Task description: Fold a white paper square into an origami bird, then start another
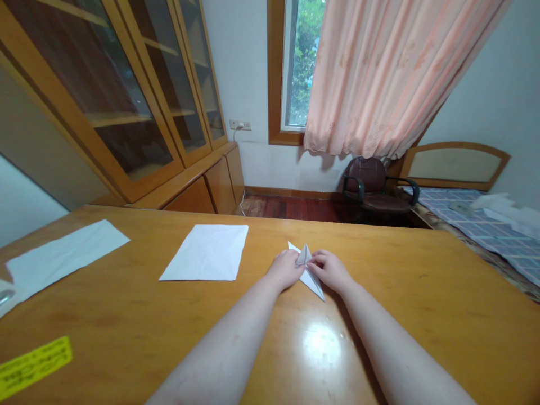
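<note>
A folded piece of white paper (314,285) with pointed ends lies slantwise on the wooden table (392,281), with a small triangular flap standing up near its middle. My left hand (286,269) is closed on its left side, fingers curled over the paper beside the flap. From the right, my right hand (331,270) pinches the paper near the base of the same flap. Both hands rest at the table, close together, and their fingertips partly cover the folds. The lower point of the paper sticks out toward me between the wrists.
A square white sheet (206,253) lies left of my hands, and a longer white sheet (67,256) lies farther left. A yellow label (36,365) is at the near left. Beyond the table are a glass-door cabinet (177,129), an armchair (371,183) and a bed (468,216).
</note>
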Motion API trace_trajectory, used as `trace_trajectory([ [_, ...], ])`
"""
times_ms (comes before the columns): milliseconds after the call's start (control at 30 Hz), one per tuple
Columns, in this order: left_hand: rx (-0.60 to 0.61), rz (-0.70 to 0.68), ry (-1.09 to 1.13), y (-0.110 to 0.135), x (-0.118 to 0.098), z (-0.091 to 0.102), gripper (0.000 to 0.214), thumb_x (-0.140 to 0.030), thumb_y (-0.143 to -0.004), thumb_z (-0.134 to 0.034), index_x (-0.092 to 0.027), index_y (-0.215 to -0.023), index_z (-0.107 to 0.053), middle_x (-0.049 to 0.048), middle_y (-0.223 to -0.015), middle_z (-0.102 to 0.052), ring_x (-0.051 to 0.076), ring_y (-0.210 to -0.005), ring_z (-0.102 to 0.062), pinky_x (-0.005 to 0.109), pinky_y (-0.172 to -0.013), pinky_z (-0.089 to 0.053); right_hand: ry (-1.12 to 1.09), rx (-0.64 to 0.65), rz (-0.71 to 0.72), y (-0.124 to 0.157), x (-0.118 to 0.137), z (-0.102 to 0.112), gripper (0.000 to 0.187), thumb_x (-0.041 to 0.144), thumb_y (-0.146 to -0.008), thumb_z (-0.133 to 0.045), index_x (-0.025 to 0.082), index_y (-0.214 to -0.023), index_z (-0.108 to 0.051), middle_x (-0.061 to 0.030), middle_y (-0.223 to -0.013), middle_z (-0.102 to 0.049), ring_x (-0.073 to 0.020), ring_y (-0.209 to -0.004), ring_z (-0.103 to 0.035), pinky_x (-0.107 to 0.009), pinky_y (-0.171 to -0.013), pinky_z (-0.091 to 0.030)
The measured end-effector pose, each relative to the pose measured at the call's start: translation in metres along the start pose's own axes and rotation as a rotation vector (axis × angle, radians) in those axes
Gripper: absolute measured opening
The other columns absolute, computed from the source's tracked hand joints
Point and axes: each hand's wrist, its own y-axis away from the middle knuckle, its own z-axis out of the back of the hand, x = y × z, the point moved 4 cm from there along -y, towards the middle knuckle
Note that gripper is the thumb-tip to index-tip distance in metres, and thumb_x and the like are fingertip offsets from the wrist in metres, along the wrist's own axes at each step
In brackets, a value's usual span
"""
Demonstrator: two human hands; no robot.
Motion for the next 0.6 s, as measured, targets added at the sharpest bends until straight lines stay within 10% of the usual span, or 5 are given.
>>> trace_trajectory([
  [600,0.038,0.015,0.009,-0.0024,-0.0006,-0.0006,0.029,-0.041,-0.083,-0.050,-0.016,-0.087,-0.066,0.0080,-0.091,-0.066,0.022,-0.089,-0.059,0.029,-0.079,-0.044,0.024,0.031,0.004,0.0004,0.0066,-0.0006,0.020,0.031,-0.080,-0.055,0.018,-0.065,-0.054,-0.0003,-0.064,-0.055,-0.0140,-0.062,-0.049,-0.025,-0.060,-0.037],
])
